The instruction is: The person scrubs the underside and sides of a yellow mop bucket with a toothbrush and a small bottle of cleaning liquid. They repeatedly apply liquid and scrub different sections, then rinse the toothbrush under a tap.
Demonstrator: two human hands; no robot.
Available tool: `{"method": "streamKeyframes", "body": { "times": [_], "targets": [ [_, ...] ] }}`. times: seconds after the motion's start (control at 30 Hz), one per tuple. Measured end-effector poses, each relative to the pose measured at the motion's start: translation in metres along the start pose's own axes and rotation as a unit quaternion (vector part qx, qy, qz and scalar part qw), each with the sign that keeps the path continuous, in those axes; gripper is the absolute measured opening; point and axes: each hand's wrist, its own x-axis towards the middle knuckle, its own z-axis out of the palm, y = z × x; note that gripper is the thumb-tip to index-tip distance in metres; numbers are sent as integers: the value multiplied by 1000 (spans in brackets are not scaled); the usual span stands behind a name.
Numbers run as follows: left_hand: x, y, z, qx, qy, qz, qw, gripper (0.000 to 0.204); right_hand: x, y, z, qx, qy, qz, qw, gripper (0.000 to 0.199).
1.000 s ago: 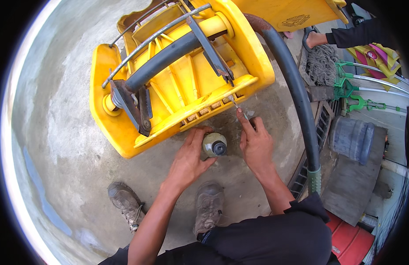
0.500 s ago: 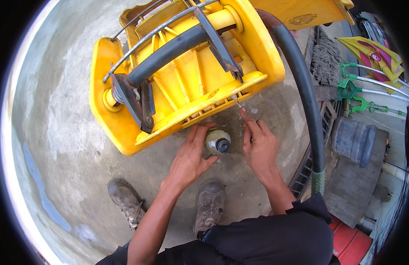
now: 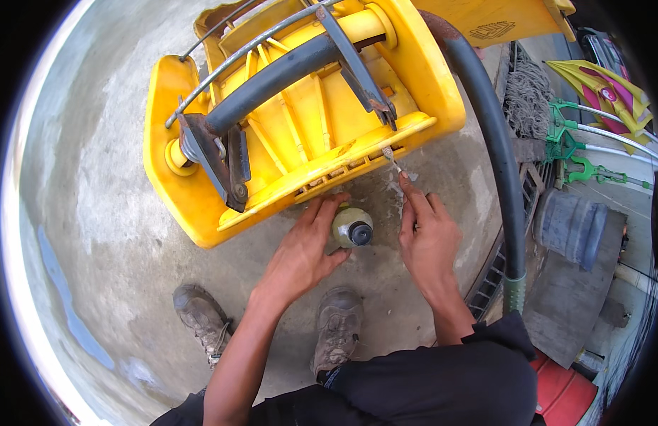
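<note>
**A yellow wringer [image 3: 286, 142] lies just beyond two busy hands**

The wringer rests on the concrete floor [image 3: 137, 284] ahead of the person, its near edge slanting up to the right just past both hands. A small brush [image 3: 393, 160] spans the gap between that edge and the right hand [image 3: 430, 238]. The right hand pinches the brush's thin handle between thumb and extended forefinger, the other fingers curled in. The brush's pale head meets the lower edge near its right end; whether it sits inside a slot there cannot be told.

The left hand [image 3: 300, 248] curves around the left side of a bottle [image 3: 352, 227], thumb on the near side and fingers on the far side. The bottle stands between the hands, well short of the right one.

The wringer is bright yellow plastic, ribbed inside, with scuffs and brownish grime along its near edge. A thick dark tube [image 3: 286, 89] crosses it, flanked by dark metal brackets with rusty patches, and a thin grey rod [image 3: 247, 57] arches above. The brush head looks whitish and worn. The bottle is rounded and cloudy yellow-green, topped by a black cap [image 3: 361, 233].
</note>
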Motion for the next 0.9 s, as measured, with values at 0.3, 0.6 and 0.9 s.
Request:
{"method": "streamKeyframes", "body": {
  "times": [0.3,0.6,0.9],
  "targets": [
    [0,-14,20,-41,64,-7,997,74,-8,8,11,-37,17,-4,999,57],
    [5,4,7,33,114,-7,993,77,19,13,-9,-8,-32,3,999,47],
    [11,9,3,62,128,-17,990,74,34,27,-2,54,-22,13,998,33]
  ]
}}
